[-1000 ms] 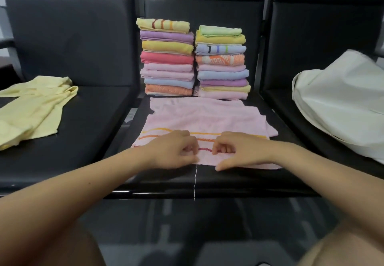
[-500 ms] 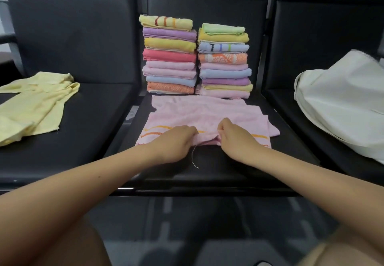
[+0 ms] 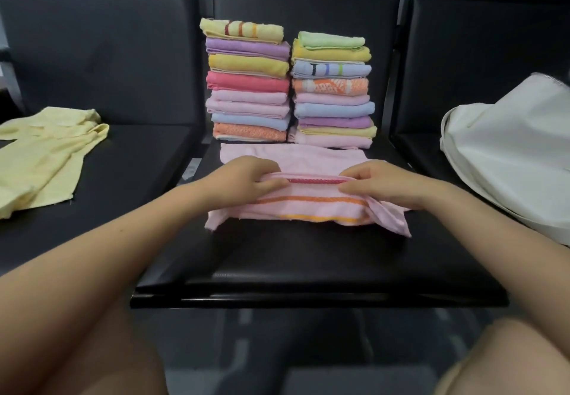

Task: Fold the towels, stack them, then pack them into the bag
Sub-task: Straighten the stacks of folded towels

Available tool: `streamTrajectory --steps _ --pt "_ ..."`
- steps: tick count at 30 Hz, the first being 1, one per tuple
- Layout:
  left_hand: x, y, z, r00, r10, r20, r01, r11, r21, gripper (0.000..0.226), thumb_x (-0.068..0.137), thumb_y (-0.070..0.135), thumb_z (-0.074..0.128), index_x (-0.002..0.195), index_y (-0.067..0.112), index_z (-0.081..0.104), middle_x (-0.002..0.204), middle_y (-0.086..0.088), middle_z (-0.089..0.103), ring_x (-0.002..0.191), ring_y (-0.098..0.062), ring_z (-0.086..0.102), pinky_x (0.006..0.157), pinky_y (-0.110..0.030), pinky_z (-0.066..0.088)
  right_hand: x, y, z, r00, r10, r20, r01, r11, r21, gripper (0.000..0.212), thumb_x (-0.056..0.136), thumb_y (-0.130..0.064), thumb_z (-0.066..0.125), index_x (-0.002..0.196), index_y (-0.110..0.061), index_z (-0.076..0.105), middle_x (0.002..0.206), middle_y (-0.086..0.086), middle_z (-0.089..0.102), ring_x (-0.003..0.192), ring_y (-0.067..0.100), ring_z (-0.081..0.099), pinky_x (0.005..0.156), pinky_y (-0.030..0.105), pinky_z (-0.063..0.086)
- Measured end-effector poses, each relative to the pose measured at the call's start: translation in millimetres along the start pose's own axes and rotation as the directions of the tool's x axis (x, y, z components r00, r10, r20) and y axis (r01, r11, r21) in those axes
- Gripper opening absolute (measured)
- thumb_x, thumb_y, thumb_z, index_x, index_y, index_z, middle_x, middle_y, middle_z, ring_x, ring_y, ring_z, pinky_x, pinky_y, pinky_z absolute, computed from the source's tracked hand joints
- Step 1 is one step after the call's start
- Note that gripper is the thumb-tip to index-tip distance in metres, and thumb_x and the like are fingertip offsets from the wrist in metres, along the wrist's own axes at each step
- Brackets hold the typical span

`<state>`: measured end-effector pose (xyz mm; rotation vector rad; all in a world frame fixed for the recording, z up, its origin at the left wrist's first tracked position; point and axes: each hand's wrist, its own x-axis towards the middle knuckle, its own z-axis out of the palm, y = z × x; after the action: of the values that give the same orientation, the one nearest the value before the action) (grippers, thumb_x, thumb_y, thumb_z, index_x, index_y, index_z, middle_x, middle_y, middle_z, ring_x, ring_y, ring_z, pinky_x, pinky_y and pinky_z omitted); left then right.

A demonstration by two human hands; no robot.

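Observation:
A pink towel (image 3: 308,209) with orange, yellow and red stripes lies on the middle black seat, its near edge lifted and carried away from me over the rest. My left hand (image 3: 246,178) pinches that raised edge on the left. My right hand (image 3: 379,183) pinches it on the right. Behind the towel stand two stacks of folded towels, the left stack (image 3: 246,83) and the right stack (image 3: 333,92). An unfolded yellow towel (image 3: 40,160) lies crumpled on the left seat. A white cloth bag (image 3: 512,154) sits on the right seat.
The three black padded seats (image 3: 308,265) form a row with upright backrests behind the stacks. A gap and a metal frame separate neighbouring seats. My knees show at the bottom of the view, in front of the seat's edge.
Both hands gripped the pink towel's near edge, lifted it and carried it away from me over the towel, spreading apart along the edge. The loose thread at the front is no longer in sight.

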<state>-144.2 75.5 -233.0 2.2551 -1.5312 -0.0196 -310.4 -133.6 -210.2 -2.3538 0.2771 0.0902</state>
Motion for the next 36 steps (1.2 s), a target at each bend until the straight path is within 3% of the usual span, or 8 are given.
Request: streamTrajectory --steps 3,8,15,18,20,23,27,36 --pt "8.1 -17.9 -8.7 0.99 -0.131 -0.043 0.124 0.983 -0.132 0.037 0.095 0.041 0.055 0.073 0.012 0.061 0.066 0.005 0.056 0.062 -0.009 0.047 0.063 -0.026 0.04 10.4 13.6 -12.7 0.996 0.08 -0.05 -0.083 0.995 -0.063 0.031 0.091 -0.02 0.056 0.081 0.01 0.054 0.074 0.006 0.042 0.068 0.02 0.036 0.062 0.03 0.03" --pt "19.3 -28.9 -8.3 0.95 -0.295 -0.098 0.258 0.925 -0.279 0.046 0.098 0.032 0.052 0.06 0.016 0.032 0.057 0.005 0.03 0.051 -0.009 0.027 0.049 -0.023 0.024 30.1 30.0 -18.1 0.972 0.118 -0.205 -0.159 0.967 -0.201 0.026 0.084 -0.004 0.047 0.063 -0.012 0.035 0.063 0.004 0.036 0.06 0.016 0.035 0.056 0.031 0.027" --pt "17.6 -48.6 4.0 0.904 -0.416 -0.097 0.383 0.89 -0.247 0.042 0.099 0.029 0.045 0.06 0.016 0.037 0.059 0.002 0.039 0.055 -0.015 0.037 0.056 -0.031 0.031 51.3 43.8 -17.7 0.896 0.088 -0.436 -0.215 0.944 -0.252 0.037 0.095 -0.013 0.047 0.06 -0.012 0.034 0.058 0.003 0.035 0.055 0.015 0.03 0.052 0.031 0.021" --pt "21.6 -48.9 10.8 0.897 -0.367 -0.247 0.328 0.926 -0.184 0.04 0.099 0.026 0.041 0.061 0.014 0.037 0.063 -0.002 0.043 0.059 -0.017 0.039 0.058 -0.035 0.033 54.2 47.0 -9.9 0.847 0.045 -0.53 -0.146 0.978 -0.151 0.036 0.096 -0.018 0.047 0.063 -0.004 0.043 0.062 0.006 0.041 0.059 0.017 0.037 0.056 0.033 0.025" --pt "25.8 -50.5 17.4 0.925 -0.267 -0.272 0.237 0.961 -0.14 0.037 0.1 0.028 0.038 0.066 0.014 0.044 0.072 0.0 0.052 0.069 -0.018 0.046 0.066 -0.037 0.038 56.9 44.6 0.6 0.88 0.014 -0.476 -0.1 0.983 -0.155 0.033 0.1 -0.021 0.043 0.077 0.0 0.053 0.075 0.008 0.054 0.072 0.02 0.048 0.064 0.035 0.031" --pt "29.8 -48.8 26.8 0.973 -0.22 -0.074 0.222 0.975 0.007 0.033 0.102 0.03 0.034 0.082 0.013 0.055 0.093 -0.003 0.063 0.09 -0.023 0.055 0.08 -0.036 0.041 56.0 31.9 18.4 0.953 -0.02 -0.303 -0.084 0.941 -0.327 0.033 0.104 -0.025 0.035 0.088 -0.006 0.057 0.092 0.004 0.059 0.089 0.02 0.051 0.073 0.029 0.03" --pt "26.5 -39.0 23.4 0.965 -0.227 -0.128 0.241 0.965 0.1 0.034 0.103 0.029 0.033 0.072 0.019 0.036 0.073 -0.001 0.051 0.072 -0.023 0.047 0.064 -0.034 0.026 43.4 18.6 22.1 0.959 -0.026 -0.284 -0.083 0.927 -0.365 0.035 0.105 -0.028 0.032 0.094 -0.01 0.06 0.089 -0.001 0.059 0.084 0.016 0.051 0.066 0.025 0.027" --pt "-19.2 -25.2 10.6 0.952 -0.289 0.104 0.279 0.955 0.095 0.037 0.103 0.031 0.037 0.068 0.02 0.041 0.073 0.005 0.049 0.077 -0.017 0.048 0.071 -0.032 0.036 8.6 30.7 13.8 0.986 0.141 -0.085 -0.157 0.964 -0.216 0.035 0.101 -0.026 0.046 0.069 -0.012 0.042 0.069 0.001 0.043 0.062 0.012 0.039 0.059 0.027 0.033"
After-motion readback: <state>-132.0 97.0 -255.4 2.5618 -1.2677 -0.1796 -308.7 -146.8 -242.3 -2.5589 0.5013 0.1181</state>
